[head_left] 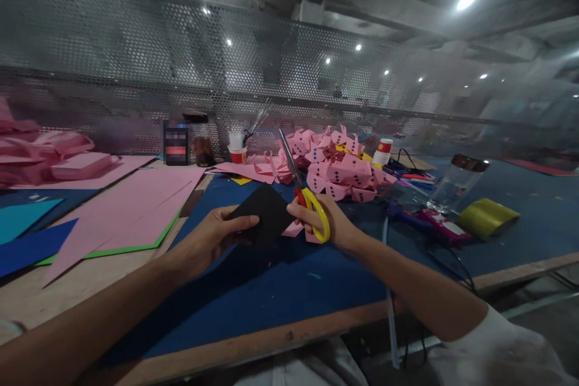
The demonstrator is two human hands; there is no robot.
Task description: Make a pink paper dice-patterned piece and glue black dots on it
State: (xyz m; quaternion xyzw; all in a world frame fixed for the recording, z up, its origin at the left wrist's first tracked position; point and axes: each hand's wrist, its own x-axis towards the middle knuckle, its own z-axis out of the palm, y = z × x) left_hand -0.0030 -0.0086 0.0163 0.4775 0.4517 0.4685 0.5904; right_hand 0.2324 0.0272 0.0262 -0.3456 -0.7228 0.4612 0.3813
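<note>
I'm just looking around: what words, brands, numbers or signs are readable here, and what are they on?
No words or numbers can be read.
Left cup: yellowish mark on red, too small to read.
Right cup: small emblem on red, unreadable.
Dark box: blurred out.
Magenta item: pale patches, any print too blurred.
Pink shapes: dots only, no letters.
Scissors and black paper: no lettering visible.

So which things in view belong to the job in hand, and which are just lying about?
Belonging to the job:
black sheet, in the left fingers
yellow-handled scissors, in the right fingers
dotted pink paper pieces, probably, heaped beyond

Seemingly just lying about:
clear lidded jar
red-and-white cup at the heap's right
curved yellow-green piece
</note>
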